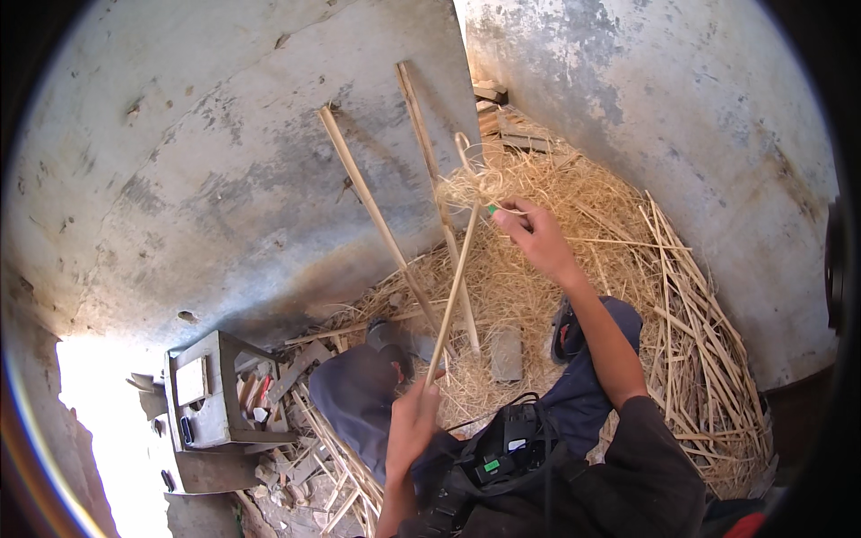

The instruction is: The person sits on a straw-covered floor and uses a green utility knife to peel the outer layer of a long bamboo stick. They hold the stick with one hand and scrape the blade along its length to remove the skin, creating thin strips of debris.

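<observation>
My left hand (414, 414) grips the lower end of a thin bamboo stick (453, 291) that slants up toward the wall. My right hand (531, 229) is raised at the stick's upper end, fingers pinched on a small green-tipped thing and touching a tuft of curled shavings (471, 184) caught there. Two longer bamboo poles (377, 215) lean against the grey wall just behind the stick. My knees in dark trousers (359, 394) sit below, feet in the straw.
A heap of straw-like shavings and split strips (628, 269) fills the corner to the right. A grey metal stool-like box (211, 390) with tools stands at the lower left. A flat stone (507, 354) lies between my feet. Concrete walls (179, 179) close the space.
</observation>
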Demonstrator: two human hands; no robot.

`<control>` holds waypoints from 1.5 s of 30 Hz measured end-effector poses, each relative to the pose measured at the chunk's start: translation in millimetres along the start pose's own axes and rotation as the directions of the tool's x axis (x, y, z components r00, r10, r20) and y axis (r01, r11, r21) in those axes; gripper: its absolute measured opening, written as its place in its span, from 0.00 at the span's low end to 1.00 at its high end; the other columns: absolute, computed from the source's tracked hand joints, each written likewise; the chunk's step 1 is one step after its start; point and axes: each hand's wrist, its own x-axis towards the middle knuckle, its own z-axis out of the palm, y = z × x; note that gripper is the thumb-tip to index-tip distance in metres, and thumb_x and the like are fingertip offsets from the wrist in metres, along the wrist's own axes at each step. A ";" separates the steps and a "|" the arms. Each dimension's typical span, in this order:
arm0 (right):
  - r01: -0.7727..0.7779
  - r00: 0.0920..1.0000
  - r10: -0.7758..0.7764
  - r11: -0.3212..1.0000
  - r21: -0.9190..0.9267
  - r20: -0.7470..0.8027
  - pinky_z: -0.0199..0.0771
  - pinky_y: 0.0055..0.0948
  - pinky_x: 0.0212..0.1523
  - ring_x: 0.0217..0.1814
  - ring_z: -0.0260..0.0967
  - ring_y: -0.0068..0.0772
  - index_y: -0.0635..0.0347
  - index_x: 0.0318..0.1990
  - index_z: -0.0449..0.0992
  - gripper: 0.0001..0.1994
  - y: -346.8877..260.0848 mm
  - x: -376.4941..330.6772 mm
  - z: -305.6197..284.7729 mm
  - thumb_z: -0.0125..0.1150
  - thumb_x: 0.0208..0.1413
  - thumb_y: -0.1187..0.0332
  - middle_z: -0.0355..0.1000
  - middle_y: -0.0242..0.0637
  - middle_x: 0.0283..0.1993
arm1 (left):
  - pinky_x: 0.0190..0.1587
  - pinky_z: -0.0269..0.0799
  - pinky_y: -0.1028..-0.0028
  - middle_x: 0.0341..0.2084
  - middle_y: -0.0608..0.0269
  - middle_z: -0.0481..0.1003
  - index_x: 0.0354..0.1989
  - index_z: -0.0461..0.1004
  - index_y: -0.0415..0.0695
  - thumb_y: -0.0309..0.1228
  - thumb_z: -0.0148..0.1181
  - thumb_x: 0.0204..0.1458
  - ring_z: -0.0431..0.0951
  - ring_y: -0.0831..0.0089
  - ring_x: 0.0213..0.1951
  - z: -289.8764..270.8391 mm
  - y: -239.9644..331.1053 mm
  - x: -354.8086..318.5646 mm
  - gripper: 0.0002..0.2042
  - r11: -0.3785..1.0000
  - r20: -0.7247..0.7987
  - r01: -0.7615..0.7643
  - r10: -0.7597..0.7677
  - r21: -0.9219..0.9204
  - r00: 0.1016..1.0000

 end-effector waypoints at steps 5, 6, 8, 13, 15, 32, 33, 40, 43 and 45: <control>-0.011 0.994 0.037 0.967 -0.255 0.100 0.76 0.39 0.33 0.30 0.82 0.41 0.58 0.47 0.84 0.22 -29.9 -24.0 14.2 0.65 0.74 0.45 0.80 0.41 0.28 | 0.23 0.64 0.80 0.25 0.77 0.65 0.67 0.77 0.36 0.38 0.47 0.83 0.62 0.87 0.21 -0.9 6.5 6.8 0.20 0.983 -0.072 0.026 -0.040 -0.179 0.997; -0.018 0.987 0.061 0.959 -0.282 0.145 0.77 0.39 0.34 0.31 0.83 0.43 0.58 0.46 0.83 0.21 -32.8 -28.2 16.7 0.66 0.74 0.46 0.82 0.43 0.29 | 0.23 0.65 0.80 0.25 0.76 0.65 0.67 0.76 0.36 0.38 0.46 0.83 0.62 0.87 0.21 -1.9 8.6 8.2 0.20 0.978 -0.058 0.022 -0.035 -0.209 0.998; 0.165 0.974 -0.119 0.954 -0.249 0.192 0.77 0.41 0.33 0.30 0.83 0.46 0.57 0.46 0.83 0.21 -29.5 -37.1 26.5 0.67 0.73 0.46 0.81 0.43 0.30 | 0.23 0.67 0.81 0.26 0.74 0.66 0.67 0.75 0.36 0.40 0.45 0.83 0.63 0.87 0.21 -4.8 12.4 11.0 0.21 0.963 -0.031 0.015 -0.024 -0.269 0.999; 0.389 0.900 -0.339 0.909 -0.153 0.274 0.76 0.38 0.30 0.28 0.80 0.44 0.56 0.47 0.84 0.18 -27.6 -55.0 42.6 0.70 0.70 0.49 0.79 0.42 0.30 | 0.24 0.69 0.80 0.25 0.73 0.66 0.67 0.74 0.35 0.42 0.44 0.83 0.64 0.86 0.22 -10.0 22.6 16.1 0.22 0.936 0.045 0.013 0.003 -0.352 0.999; 0.411 0.882 -0.355 0.901 -0.137 0.310 0.78 0.39 0.32 0.30 0.82 0.46 0.56 0.48 0.84 0.18 -29.1 -59.4 45.2 0.71 0.69 0.49 0.81 0.43 0.31 | 0.24 0.70 0.80 0.25 0.72 0.66 0.66 0.74 0.35 0.43 0.45 0.83 0.64 0.85 0.23 -10.0 23.4 17.7 0.22 0.929 0.057 -0.005 0.028 -0.369 0.998; 0.561 0.811 -0.510 0.817 -0.134 0.287 0.85 0.37 0.35 0.35 0.87 0.42 0.57 0.47 0.88 0.19 -23.3 -65.0 49.4 0.78 0.63 0.51 0.87 0.38 0.40 | 0.36 0.63 0.71 0.27 0.72 0.64 0.38 0.68 0.42 0.49 0.40 0.83 0.62 0.78 0.32 4.0 20.6 20.9 0.25 0.996 -0.013 0.010 -0.012 -0.090 1.000; 0.568 0.808 -0.518 0.812 -0.136 0.280 0.86 0.36 0.35 0.35 0.87 0.42 0.57 0.47 0.88 0.18 -24.3 -64.8 49.1 0.78 0.63 0.51 0.88 0.38 0.40 | 0.32 0.60 0.73 0.26 0.74 0.63 0.37 0.67 0.44 0.48 0.40 0.84 0.61 0.81 0.29 5.0 17.3 22.2 0.24 0.996 -0.022 -0.035 0.033 -0.079 0.999; 0.583 0.809 -0.535 0.785 -0.212 0.242 0.85 0.35 0.34 0.33 0.87 0.41 0.57 0.44 0.89 0.19 -26.8 -64.1 48.1 0.80 0.61 0.51 0.87 0.37 0.38 | 0.31 0.59 0.74 0.25 0.75 0.62 0.35 0.65 0.45 0.46 0.40 0.85 0.60 0.82 0.27 8.8 20.4 23.3 0.23 0.996 -0.044 -0.091 0.090 -0.004 0.995; 0.578 0.813 -0.525 0.781 -0.237 0.254 0.84 0.35 0.33 0.33 0.86 0.40 0.58 0.44 0.89 0.18 -29.1 -63.6 47.0 0.79 0.62 0.51 0.87 0.37 0.37 | 0.32 0.61 0.72 0.26 0.74 0.62 0.35 0.66 0.43 0.46 0.40 0.84 0.61 0.80 0.29 9.8 24.1 21.9 0.24 0.994 -0.057 -0.098 0.100 0.047 0.993; 0.571 0.818 -0.518 0.782 -0.249 0.250 0.84 0.35 0.32 0.32 0.86 0.40 0.58 0.44 0.89 0.18 -30.4 -63.7 46.0 0.79 0.63 0.51 0.87 0.37 0.37 | 0.33 0.62 0.72 0.26 0.73 0.63 0.36 0.66 0.43 0.46 0.40 0.84 0.61 0.79 0.29 10.1 25.3 21.5 0.24 0.994 -0.057 -0.090 0.093 0.056 0.994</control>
